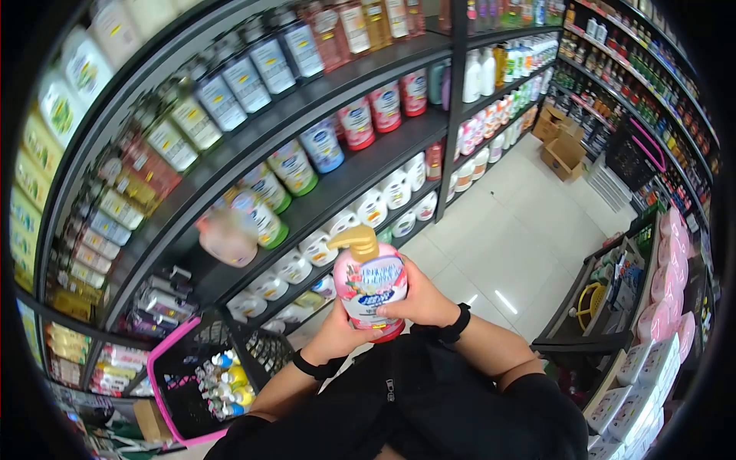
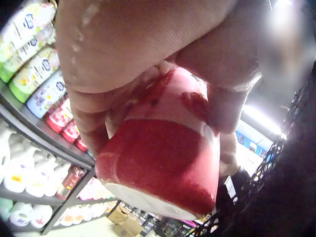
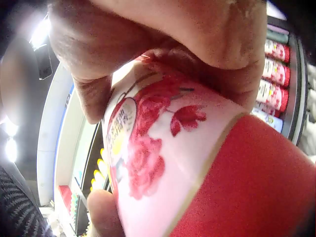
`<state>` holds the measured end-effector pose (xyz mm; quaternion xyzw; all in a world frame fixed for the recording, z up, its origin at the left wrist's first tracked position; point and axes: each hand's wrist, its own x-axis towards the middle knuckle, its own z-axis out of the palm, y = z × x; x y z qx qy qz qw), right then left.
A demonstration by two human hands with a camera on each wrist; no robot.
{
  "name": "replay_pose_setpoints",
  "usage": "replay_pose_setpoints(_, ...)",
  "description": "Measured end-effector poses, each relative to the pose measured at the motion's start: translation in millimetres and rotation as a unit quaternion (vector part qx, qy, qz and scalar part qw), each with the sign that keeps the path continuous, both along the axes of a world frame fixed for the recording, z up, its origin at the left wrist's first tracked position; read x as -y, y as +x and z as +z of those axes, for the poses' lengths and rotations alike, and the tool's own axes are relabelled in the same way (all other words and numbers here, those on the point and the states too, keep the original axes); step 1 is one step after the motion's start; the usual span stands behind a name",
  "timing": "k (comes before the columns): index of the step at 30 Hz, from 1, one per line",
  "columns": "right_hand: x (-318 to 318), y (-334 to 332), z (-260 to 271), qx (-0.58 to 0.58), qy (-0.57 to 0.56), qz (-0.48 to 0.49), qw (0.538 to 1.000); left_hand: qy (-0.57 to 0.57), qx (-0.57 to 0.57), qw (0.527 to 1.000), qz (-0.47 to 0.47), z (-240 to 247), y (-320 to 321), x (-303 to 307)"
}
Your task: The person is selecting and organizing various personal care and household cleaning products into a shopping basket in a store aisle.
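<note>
A pink pump bottle (image 1: pixel 370 285) with a gold pump head and a red base is held upright in front of the chest. My left hand (image 1: pixel 336 336) grips its lower left side, the thumb lying across the front near the base. From the other side my right hand (image 1: pixel 423 297) holds it, with the thumb over the label. In the left wrist view the bottle's red bottom (image 2: pixel 155 160) shows below the curled fingers (image 2: pixel 89 108). Printed red roses (image 3: pixel 145 165) fill the bottle's side in the right wrist view, between the fingers and thumb.
Black shelves (image 1: pixel 383 161) with rows of pump bottles and white jugs (image 1: pixel 370 207) stand ahead and left. A black basket with a pink rim (image 1: pixel 157 368) holds several small bottles at lower left. Cardboard boxes (image 1: pixel 563 157) sit on the tiled floor (image 1: pixel 498 238); a display stand (image 1: pixel 594 295) is at right.
</note>
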<state>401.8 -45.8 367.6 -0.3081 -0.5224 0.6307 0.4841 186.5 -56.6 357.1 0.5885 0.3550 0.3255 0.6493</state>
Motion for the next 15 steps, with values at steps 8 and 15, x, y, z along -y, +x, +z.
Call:
replay_pose_setpoints(8, -4.7, 103.0, -14.0, -0.057, 0.013, -0.076, 0.995, 0.026, -0.012, 0.992, -0.122, -12.9, 105.1, -49.0)
replay_pose_setpoints(15, -48.7, 137.4, -41.2, 0.004, 0.042, -0.122, 0.992, 0.117, -0.081, 0.987, -0.079, -26.5, 138.4, -114.2)
